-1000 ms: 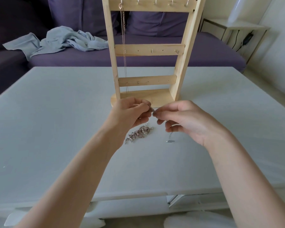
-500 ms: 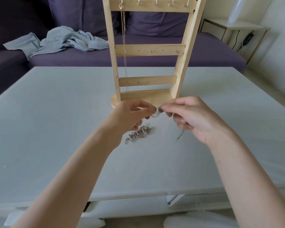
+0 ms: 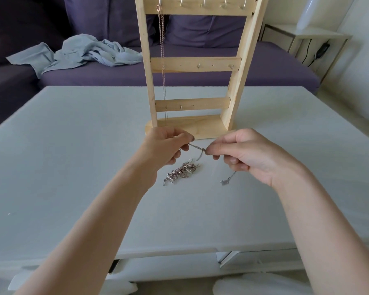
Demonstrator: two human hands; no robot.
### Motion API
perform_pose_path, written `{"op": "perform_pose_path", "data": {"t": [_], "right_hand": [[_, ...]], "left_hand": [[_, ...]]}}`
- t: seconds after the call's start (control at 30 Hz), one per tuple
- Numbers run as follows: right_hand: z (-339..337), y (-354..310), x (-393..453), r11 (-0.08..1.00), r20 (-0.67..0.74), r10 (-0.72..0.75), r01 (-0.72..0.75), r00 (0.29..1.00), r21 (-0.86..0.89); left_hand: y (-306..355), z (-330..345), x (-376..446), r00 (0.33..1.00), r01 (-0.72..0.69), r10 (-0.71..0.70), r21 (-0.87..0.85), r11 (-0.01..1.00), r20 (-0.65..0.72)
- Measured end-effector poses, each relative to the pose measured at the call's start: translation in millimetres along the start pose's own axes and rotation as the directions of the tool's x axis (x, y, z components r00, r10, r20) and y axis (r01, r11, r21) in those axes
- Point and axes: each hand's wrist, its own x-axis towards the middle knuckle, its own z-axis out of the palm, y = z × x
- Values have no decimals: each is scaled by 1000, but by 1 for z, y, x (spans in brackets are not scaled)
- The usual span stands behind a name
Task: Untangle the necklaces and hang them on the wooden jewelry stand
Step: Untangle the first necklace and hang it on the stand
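Observation:
A thin silver chain [image 3: 197, 147] is stretched between my two hands just in front of the wooden jewelry stand [image 3: 195, 64]. My left hand [image 3: 165, 149] pinches one end of it and my right hand [image 3: 243, 155] pinches the other, where a small knot shows. The chain's loose tail with a clasp [image 3: 227, 180] dangles below my right hand onto the table. A tangled heap of silver necklaces [image 3: 181, 171] lies on the table under my hands. One rose-gold necklace [image 3: 162, 60] hangs from the stand's top left hook.
The stand rests on a white table [image 3: 73, 156], with bare hooks along its three bars. Behind the table is a purple sofa [image 3: 200, 73] with a crumpled light-blue cloth [image 3: 81, 53]. A side table [image 3: 311, 39] stands at the back right.
My hands have drawn apart, so a short length of chain now shows taut between them. The dangling tail swung out to the right.

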Motion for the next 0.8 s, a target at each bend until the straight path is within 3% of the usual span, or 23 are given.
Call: {"op": "perform_pose_path", "data": {"t": [0.23, 0.37, 0.5, 0.63, 0.8], "right_hand": [[4, -1, 1, 997, -59, 54, -51, 997, 54], [6, -2, 0, 998, -34, 43, -41, 999, 52], [6, -3, -2, 998, -2, 21, -20, 1000, 52], [4, -3, -1, 998, 30, 4, -6, 1000, 57], [2, -2, -1, 980, 89, 8, -25, 996, 195]], "left_hand": [[-2, -1, 0, 990, -133, 135, 58, 989, -47], [-2, 7, -5, 989, -107, 98, 80, 991, 108], [-1, 8, -7, 984, -56, 58, -15, 998, 166], [1, 9, -6, 989, -52, 58, -45, 998, 137], [0, 8, -6, 983, -22, 55, -189, 982, 175]]}}
